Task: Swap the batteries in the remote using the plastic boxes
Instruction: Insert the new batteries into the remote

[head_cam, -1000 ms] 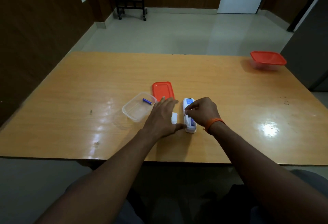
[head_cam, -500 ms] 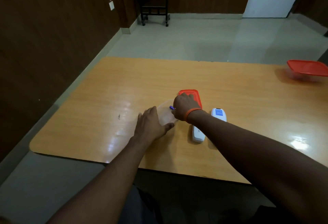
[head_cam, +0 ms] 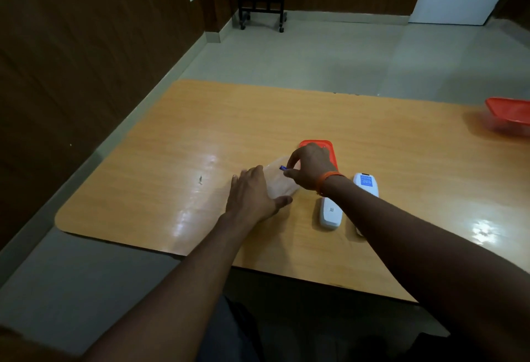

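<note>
A clear plastic box point(head_cam: 282, 185) sits open on the wooden table point(head_cam: 200, 138). My left hand point(head_cam: 253, 193) clasps its near-left side, thumb along the near wall. Over the box, my right hand point(head_cam: 311, 165) pinches a small blue battery point(head_cam: 283, 168) between thumb and forefinger. The box's red lid point(head_cam: 329, 146) lies flat just behind that hand. To the right lies the white remote point(head_cam: 367, 185) with a blue label, crossed by my right forearm. Its white battery cover point(head_cam: 329, 214) lies beside it. Whether the box holds more batteries is hidden.
A second plastic box with a red lid point(head_cam: 509, 115) stands at the far right of the table. The table's near edge and rounded left corner point(head_cam: 61, 218) are close to my left arm. A black wheeled stand point(head_cam: 262, 3) is by the back wall.
My right hand left the remote, reached left to the clear box and now pinches the blue battery. My left hand shifted from beside the cover onto the box. The view has turned left.
</note>
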